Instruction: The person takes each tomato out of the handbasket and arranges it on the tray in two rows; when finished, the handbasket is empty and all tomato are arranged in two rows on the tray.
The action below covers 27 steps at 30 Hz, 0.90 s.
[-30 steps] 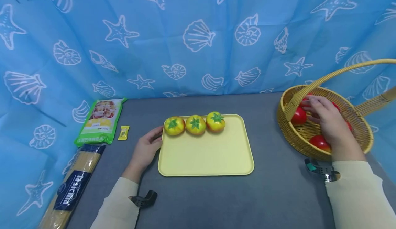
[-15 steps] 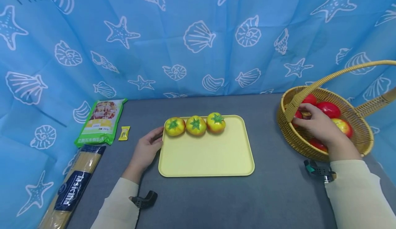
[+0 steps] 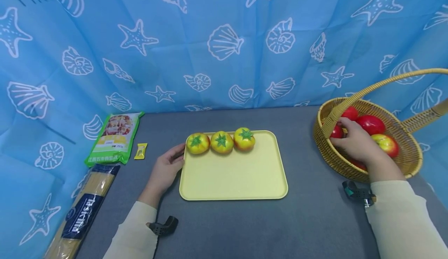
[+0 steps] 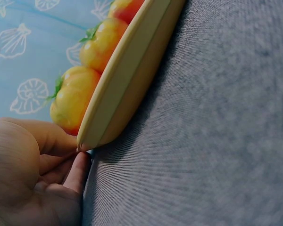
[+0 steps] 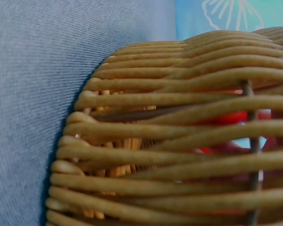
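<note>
At the left edge of the yellow tray [image 3: 233, 177], my left hand [image 3: 167, 168] pinches the rim between thumb and fingers, as the left wrist view shows close up. Three yellow-red tomatoes with green tops, the left one [image 3: 198, 143], the middle one [image 3: 222, 142] and the right one [image 3: 244, 139], stand in a row along the tray's far side. My right hand [image 3: 360, 144] reaches into the wicker basket [image 3: 325, 156], its thumb and fingers around a red fruit [image 3: 337, 132] by the near-left wall. In the right wrist view, the basket's weave [image 5: 170, 155] hides most of that hand.
Inside the basket lie a dark red fruit [image 3: 371, 124], a red-yellow one [image 3: 386, 144] and others. Its tall handle [image 3: 385, 82] arches overhead. Left of the tray are a green food bag [image 3: 114, 137], a small yellow packet [image 3: 140, 151] and a spaghetti pack [image 3: 82, 212]. A blue curtain [image 3: 210, 64] stands behind.
My right hand has moved left and lower in the basket, closing around the red fruit at its left side. Fruits at the basket's right have come into view. The left hand stays at the tray.
</note>
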Each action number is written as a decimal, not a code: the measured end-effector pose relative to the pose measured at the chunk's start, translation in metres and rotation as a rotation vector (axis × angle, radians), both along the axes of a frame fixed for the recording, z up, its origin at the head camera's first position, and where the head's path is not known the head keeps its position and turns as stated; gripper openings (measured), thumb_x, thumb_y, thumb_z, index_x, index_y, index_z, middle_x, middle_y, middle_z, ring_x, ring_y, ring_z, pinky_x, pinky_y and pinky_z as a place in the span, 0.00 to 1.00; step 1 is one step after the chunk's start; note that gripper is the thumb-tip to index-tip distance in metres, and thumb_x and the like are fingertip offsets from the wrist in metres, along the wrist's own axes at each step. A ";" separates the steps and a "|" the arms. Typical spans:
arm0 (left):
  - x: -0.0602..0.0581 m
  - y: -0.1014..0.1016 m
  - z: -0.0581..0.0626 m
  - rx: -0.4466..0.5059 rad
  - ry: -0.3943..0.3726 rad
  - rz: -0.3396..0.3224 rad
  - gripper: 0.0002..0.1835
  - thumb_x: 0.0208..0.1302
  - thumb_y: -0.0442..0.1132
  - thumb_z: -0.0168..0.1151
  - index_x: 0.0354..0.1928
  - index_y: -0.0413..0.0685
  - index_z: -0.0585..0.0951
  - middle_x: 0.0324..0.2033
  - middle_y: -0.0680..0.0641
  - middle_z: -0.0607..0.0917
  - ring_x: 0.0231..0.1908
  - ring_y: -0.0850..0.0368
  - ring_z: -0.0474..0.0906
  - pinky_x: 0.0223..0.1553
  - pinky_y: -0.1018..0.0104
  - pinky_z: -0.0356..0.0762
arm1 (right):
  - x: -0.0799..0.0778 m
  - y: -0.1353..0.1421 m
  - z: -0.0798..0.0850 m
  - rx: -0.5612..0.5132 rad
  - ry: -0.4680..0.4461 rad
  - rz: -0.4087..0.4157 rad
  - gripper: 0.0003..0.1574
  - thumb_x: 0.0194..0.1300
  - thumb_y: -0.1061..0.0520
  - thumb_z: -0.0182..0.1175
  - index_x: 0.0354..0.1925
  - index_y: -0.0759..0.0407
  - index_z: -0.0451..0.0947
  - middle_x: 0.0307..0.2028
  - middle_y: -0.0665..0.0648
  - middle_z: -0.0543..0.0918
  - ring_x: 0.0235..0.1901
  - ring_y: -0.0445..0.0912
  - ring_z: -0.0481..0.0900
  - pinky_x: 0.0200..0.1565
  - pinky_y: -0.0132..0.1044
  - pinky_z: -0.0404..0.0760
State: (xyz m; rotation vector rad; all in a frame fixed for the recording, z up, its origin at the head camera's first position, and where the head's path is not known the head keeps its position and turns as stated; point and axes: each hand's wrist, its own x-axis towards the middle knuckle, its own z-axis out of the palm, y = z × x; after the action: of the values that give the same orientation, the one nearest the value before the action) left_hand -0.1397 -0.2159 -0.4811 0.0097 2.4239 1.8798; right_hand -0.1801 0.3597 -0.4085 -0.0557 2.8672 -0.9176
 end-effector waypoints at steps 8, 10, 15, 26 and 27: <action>0.001 0.001 0.002 -0.003 0.004 -0.003 0.29 0.81 0.29 0.60 0.80 0.39 0.72 0.75 0.39 0.74 0.70 0.45 0.76 0.67 0.61 0.78 | 0.008 -0.005 0.004 -0.113 0.078 -0.122 0.53 0.78 0.47 0.67 0.82 0.69 0.52 0.70 0.80 0.65 0.61 0.76 0.67 0.49 0.59 0.85; 0.001 0.000 0.001 -0.007 0.004 -0.003 0.28 0.81 0.29 0.59 0.80 0.39 0.72 0.75 0.39 0.74 0.70 0.44 0.76 0.68 0.61 0.78 | 0.011 -0.005 0.006 -0.154 0.097 -0.154 0.53 0.79 0.45 0.66 0.83 0.67 0.52 0.70 0.79 0.65 0.62 0.74 0.67 0.45 0.42 0.82; 0.000 0.001 -0.001 -0.018 0.010 -0.002 0.29 0.81 0.28 0.58 0.80 0.38 0.71 0.75 0.39 0.74 0.71 0.44 0.75 0.69 0.59 0.77 | 0.017 -0.005 0.010 -0.240 0.143 -0.212 0.51 0.78 0.44 0.67 0.82 0.63 0.55 0.74 0.74 0.63 0.60 0.65 0.67 0.36 0.21 0.74; 0.000 0.002 0.000 -0.035 -0.011 0.011 0.29 0.80 0.28 0.58 0.80 0.39 0.71 0.75 0.41 0.74 0.71 0.48 0.75 0.67 0.64 0.78 | 0.035 -0.012 0.030 -0.417 0.200 -0.378 0.51 0.79 0.42 0.67 0.86 0.42 0.51 0.79 0.61 0.59 0.70 0.52 0.63 0.60 0.25 0.77; 0.000 0.002 0.001 -0.035 -0.010 0.013 0.29 0.80 0.28 0.59 0.80 0.39 0.71 0.75 0.40 0.74 0.71 0.48 0.75 0.67 0.64 0.78 | 0.038 -0.013 0.033 -0.433 0.207 -0.404 0.49 0.79 0.42 0.67 0.85 0.40 0.51 0.79 0.59 0.60 0.70 0.51 0.64 0.61 0.25 0.76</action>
State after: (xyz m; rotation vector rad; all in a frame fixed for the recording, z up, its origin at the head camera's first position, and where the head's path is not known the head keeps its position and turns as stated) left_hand -0.1393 -0.2142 -0.4804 -0.0176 2.4558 1.8371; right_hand -0.1426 0.3464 -0.3759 0.4249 2.8506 -1.6873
